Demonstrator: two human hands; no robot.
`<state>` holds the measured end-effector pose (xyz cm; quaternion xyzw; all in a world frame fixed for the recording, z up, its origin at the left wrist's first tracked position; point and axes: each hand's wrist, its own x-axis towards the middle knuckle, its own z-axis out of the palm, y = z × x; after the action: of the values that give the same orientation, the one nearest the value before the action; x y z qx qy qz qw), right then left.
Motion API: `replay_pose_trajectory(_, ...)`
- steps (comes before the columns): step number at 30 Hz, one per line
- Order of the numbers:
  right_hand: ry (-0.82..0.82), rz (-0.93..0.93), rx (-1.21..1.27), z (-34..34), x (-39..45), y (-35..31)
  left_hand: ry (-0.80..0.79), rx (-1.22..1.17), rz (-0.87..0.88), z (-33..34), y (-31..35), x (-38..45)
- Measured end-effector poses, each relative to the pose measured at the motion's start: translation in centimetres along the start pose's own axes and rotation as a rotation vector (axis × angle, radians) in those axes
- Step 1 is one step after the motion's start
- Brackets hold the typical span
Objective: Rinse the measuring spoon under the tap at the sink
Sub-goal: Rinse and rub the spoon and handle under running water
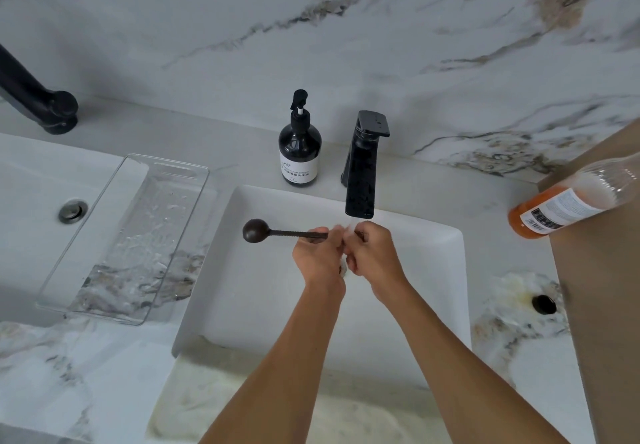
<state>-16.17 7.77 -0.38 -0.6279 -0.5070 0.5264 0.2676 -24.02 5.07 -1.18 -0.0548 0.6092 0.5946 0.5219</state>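
Both bare forearms come up from the bottom middle of the frame and meet over the white sink, right under the black tap. The measuring spoon lies level at mid-frame, its dark round bowl sticking out to the left and its handle running right into the hands. The left hand is curled closed round the handle, and the right hand is closed too, pressed up against the left, with a thin stream of water dropping between them; can't tell if the right one actually has the handle end. Going left to right around them: a black pipe fitting in the upper left, a second basin's drain, a clear tray, a dark pump bottle just left of the tap, and at the right edge a tilted bottle of orange liquid.
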Motion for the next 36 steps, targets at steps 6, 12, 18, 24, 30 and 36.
replay_pose_trajectory(6, 0.149, 0.016, -0.062, -0.1, 0.2, 0.5, -0.033, -0.067, -0.052, 0.8, -1.7, -1.7)
replay_pose_trajectory(12, 0.053, -0.003, -0.072, -0.1, -0.1, 0.6, 0.061, -0.065, -0.05, 0.8, -1.4, -0.4)
replay_pose_trajectory(18, 0.14, -0.003, -0.137, 0.1, 0.2, 1.2, 0.063, -0.043, -0.066, 1.0, -2.1, -0.6)
replay_pose_trajectory(24, 0.01, -0.007, -0.14, -1.2, 0.2, 0.6, 0.031, 0.003, -0.031, 1.1, -1.9, -0.4)
replay_pose_trajectory(30, -0.013, -0.053, -0.121, -3.1, -0.6, 0.5, -0.049, 0.011, -0.055, 1.5, -1.2, -0.2)
replay_pose_trajectory(36, -0.066, -0.038, -0.052, -5.7, -0.3, -0.1, -0.215, -0.058, -0.056, 1.7, -1.0, -0.8)
